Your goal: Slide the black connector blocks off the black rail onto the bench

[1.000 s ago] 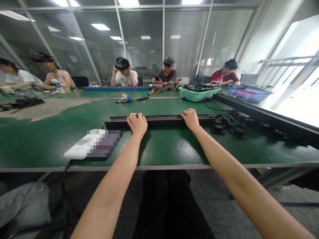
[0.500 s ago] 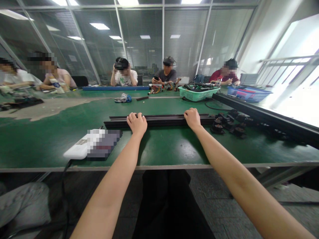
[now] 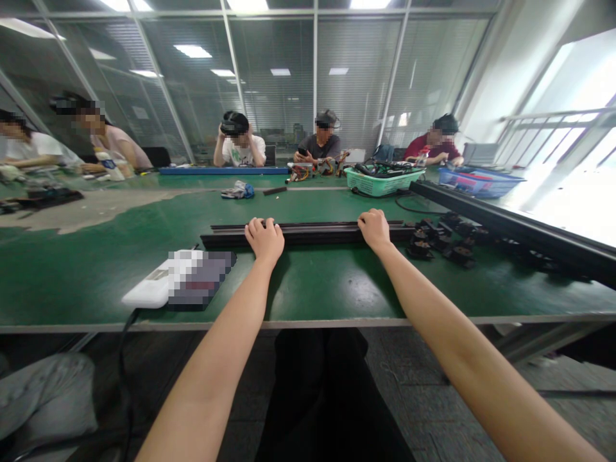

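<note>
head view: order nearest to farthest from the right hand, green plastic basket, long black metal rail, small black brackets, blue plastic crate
1. long black metal rail: under the right hand, touching
2. small black brackets: just to its right
3. green plastic basket: well ahead
4. blue plastic crate: far right, past the basket

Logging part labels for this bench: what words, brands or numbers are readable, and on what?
None can be read.
Flat white and grey device on the green table: top pixelated.
Print on the white T-shirt of the person opposite: too small.
Long black metal rail gripped by left hand and right hand: no marking shows.
</note>
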Motion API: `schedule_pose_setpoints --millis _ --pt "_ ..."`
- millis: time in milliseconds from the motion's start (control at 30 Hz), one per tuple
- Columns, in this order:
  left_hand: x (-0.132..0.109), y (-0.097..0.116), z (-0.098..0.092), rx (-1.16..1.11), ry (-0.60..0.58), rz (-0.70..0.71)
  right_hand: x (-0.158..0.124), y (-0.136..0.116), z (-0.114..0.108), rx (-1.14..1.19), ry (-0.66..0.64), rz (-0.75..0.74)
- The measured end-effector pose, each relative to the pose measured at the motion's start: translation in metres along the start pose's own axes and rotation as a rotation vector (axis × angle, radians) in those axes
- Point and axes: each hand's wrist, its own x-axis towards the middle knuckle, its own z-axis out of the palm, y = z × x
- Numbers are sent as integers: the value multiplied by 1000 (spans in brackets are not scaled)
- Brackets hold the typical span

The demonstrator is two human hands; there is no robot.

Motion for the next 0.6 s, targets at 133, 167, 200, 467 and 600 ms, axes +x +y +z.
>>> schedule_pose_setpoints --millis 133,167,200,467,600 --pt "0 -1 1 -8 5 -1 -1 -2 -3 -23 -19 11" --pt "0 -1 1 -9 5 0 -1 -3 -5 -27 -25 13" --pt "0 -1 1 -8 4 1 -2 -4 -6 -31 -31 17" --pt "0 1 -1 19 -12 -3 -5 -13 -23 -87 -107 50" --pt "0 1 -1 17 -13 2 -5 -17 -29 -102 -137 60"
